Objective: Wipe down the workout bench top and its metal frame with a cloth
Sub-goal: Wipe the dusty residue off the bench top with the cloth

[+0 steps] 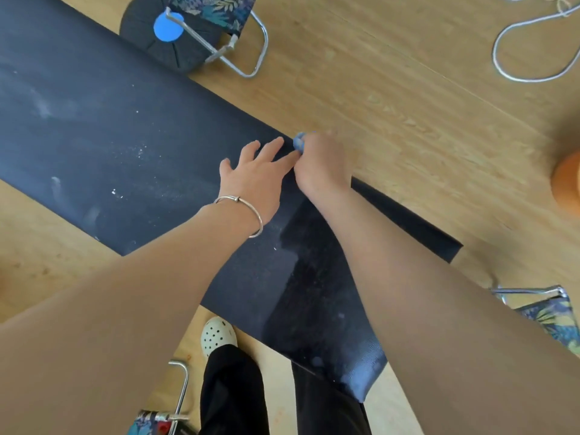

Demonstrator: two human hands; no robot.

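Observation:
The black padded bench top runs from upper left to lower right, speckled with white dust and smears. My right hand is at the bench's far edge, fist closed around a small blue cloth that peeks out by the thumb. My left hand, with a silver bangle on the wrist, lies flat on the pad beside it, fingers spread and fingertips touching the right hand. A darker streak crosses the pad below my right forearm. The bench's frame is hidden under the pad.
A black weight plate with a blue disc and a chrome-framed folding stool lie beyond the bench. White cord loops on the wood floor at upper right. An orange object sits at the right edge. More chrome tubing stands near my feet.

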